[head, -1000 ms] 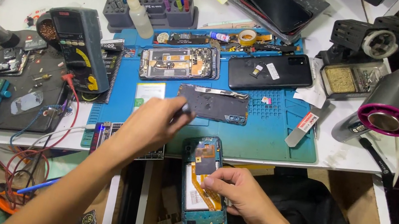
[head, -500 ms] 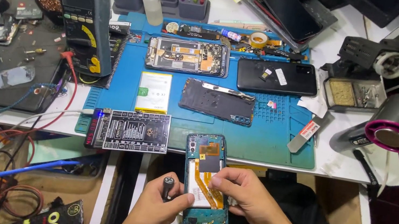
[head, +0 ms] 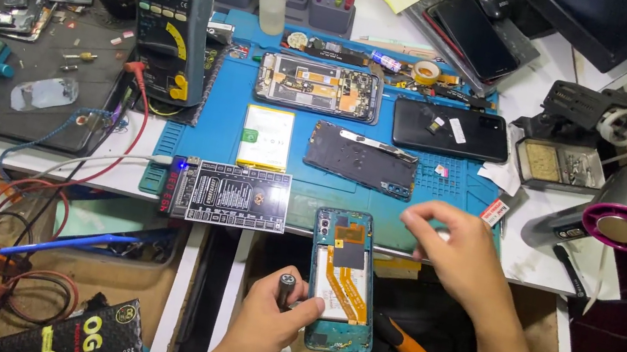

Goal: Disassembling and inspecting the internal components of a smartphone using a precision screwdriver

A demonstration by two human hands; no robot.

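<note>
Left hand (head: 265, 326) gripping screwdriver (head: 286, 287) and opened phone (head: 344, 280), right hand (head: 454, 257) loosely curled

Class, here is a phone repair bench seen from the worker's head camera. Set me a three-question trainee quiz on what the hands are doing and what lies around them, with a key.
1. True or false: the left hand grips both the opened teal phone and a dark screwdriver.
2. Where is the right hand? A) on the multimeter B) above the front edge of the blue mat, right of the phone C) on the round purple-rimmed tool
3. What white-and-yellow flat part lies on the mat beside the dark back cover?

Key: 1 true; 2 B; 3 a battery.
</note>
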